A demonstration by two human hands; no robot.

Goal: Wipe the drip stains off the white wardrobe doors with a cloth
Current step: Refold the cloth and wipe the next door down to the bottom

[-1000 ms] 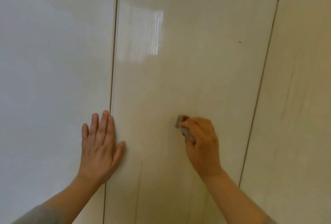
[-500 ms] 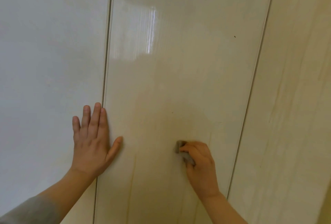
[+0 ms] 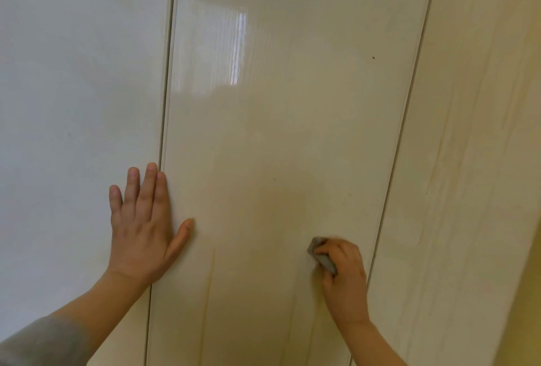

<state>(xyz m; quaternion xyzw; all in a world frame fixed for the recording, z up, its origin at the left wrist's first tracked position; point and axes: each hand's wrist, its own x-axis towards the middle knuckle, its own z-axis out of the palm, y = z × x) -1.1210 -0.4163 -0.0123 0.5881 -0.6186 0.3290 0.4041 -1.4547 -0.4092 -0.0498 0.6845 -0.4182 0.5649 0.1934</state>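
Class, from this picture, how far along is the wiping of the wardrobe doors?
Done: the middle door looks clean up top. In hand: the right hand grips the cloth against it; the left hand presses at the seam. Left: a drip line lower down and the streaked right door.

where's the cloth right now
In the head view, lower right: the grey cloth is bunched in the right hand, against the middle door near its right edge.
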